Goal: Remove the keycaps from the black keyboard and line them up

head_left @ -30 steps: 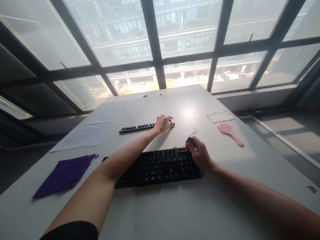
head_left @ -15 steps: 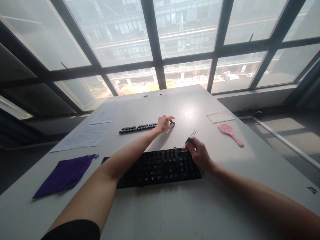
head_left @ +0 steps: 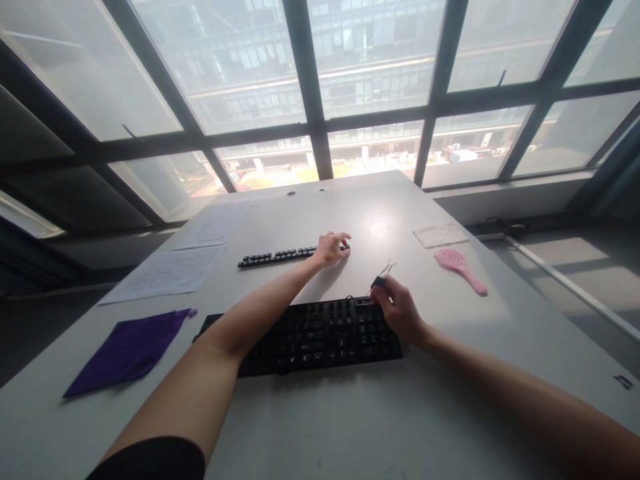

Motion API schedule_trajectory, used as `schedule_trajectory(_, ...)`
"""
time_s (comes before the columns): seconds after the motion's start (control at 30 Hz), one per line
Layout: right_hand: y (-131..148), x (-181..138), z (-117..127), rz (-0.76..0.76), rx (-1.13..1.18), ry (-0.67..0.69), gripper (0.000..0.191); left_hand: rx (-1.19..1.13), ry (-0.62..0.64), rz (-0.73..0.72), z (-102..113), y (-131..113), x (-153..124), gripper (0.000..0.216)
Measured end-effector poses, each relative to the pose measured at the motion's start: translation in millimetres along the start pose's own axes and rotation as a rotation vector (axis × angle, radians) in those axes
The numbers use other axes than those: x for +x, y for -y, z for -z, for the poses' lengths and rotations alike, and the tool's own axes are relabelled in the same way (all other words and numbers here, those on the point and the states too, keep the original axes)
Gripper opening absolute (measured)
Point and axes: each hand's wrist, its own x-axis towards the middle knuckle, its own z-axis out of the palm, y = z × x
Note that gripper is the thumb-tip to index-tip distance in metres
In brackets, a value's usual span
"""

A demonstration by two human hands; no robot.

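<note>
My right hand [head_left: 399,308] is closed on the black handle of a wire keycap puller [head_left: 379,282], whose thin wire ends point up and away. It is over the upper right corner of a black keyboard [head_left: 320,340]. Farther off, my left hand [head_left: 331,249] is at the right end of a neat double row of loose black keycaps [head_left: 277,256]. Its thumb and a fingertip are at the endmost keycap [head_left: 348,247], with the index finger raised above. My left forearm crosses over the keyboard and hides its left part.
A purple drawstring pouch [head_left: 125,353] lies at the left, with white paper sheets [head_left: 170,273] behind it. On the right are a pink hairbrush [head_left: 460,270] and a pale flat cloth or pouch [head_left: 440,235]. The white table [head_left: 360,207] reaches toward tall windows.
My left hand stays at the end of the keycap row, its index finger slightly more stretched. The right hand and the puller have hardly moved.
</note>
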Motion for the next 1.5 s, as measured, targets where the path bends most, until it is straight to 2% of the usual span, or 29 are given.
schedule_trajectory(0.23, -0.9, -0.4, 0.2, -0.006, 0.016, -0.001, 0.021, 0.017, 0.008, -0.024, 11.3, 9.2, -1.6, 0.045)
schedule_trajectory(0.43, -2.4, 0.0, 0.2, -0.01, 0.021, 0.0, 0.021, 0.046, 0.071, -0.035, 13.7, 17.8, -3.3, 0.05)
schedule_trajectory(0.63, -2.1, -0.6, 0.3, 0.001, 0.015, 0.002, 0.021, 0.036, 0.086, -0.017, 8.1, 15.5, 2.2, 0.05)
schedule_trajectory(0.97, -2.3, -0.9, -0.6, -0.006, 0.099, -0.022, 0.019, 0.048, 0.105, -0.004, 20.4, 5.9, -0.5, 0.049)
schedule_trajectory(1.07, -4.2, 0.1, 0.8, -0.022, 0.151, -0.075, 0.018, 0.059, 0.034, -0.02, 28.6, -7.6, -6.2, 0.042)
schedule_trajectory(1.2, -6.7, 4.8, 4.7, -0.027, 0.224, -0.127, 0.016, 0.077, -0.057, -0.013, 41.3, -45.7, -34.9, 0.029)
schedule_trajectory(1.33, -3.2, 9.1, 9.8, -0.039, 0.225, -0.106, 0.015, 0.074, 0.064, -0.132, 50.1, -92.5, -88.2, 0.025)
schedule_trajectory(1.43, 2.3, 9.0, 14.9, -0.039, 0.161, 0.031, 0.013, 0.031, 0.114, -0.162, 51.2, -117.0, -127.1, 0.024)
schedule_trajectory(1.5, 5.6, 7.9, 18.8, 0.024, 0.078, 0.108, 0.015, -0.014, 0.136, -0.157, 49.2, -125.2, -145.3, 0.022)
